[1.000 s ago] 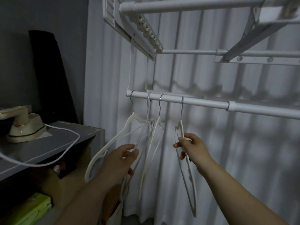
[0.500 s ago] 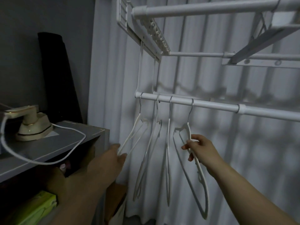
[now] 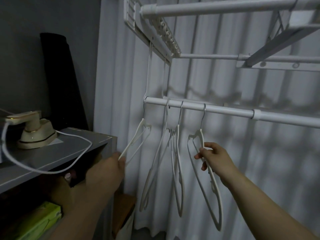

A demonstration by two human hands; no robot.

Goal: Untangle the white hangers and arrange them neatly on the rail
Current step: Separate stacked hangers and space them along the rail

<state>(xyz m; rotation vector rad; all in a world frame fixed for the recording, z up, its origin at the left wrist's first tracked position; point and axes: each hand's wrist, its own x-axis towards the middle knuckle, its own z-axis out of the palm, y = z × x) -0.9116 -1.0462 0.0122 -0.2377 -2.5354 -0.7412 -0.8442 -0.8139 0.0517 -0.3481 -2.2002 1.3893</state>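
Note:
Several white hangers hang by metal hooks from the white rail [image 3: 225,112]. My left hand [image 3: 105,172] grips the lower arm of the leftmost hanger [image 3: 136,137], which tilts down to the left. Two middle hangers [image 3: 174,163] hang free, close together and almost edge-on. My right hand [image 3: 214,158] pinches the upper arm of the rightmost hanger [image 3: 206,191], which hangs apart from the others.
A grey shelf [image 3: 57,153] on the left carries a cream iron [image 3: 32,130] with a looping white cord [image 3: 72,163]. White curtains [image 3: 259,161] hang behind the rail. A white drying rack [image 3: 225,7] juts out overhead. A green box [image 3: 39,220] and a brown box [image 3: 123,210] sit lower left.
The leftmost hanger has come free from the middle ones and swung left in my left hand. The middle hangers now hang straight. My right hand stays on the rightmost hanger.

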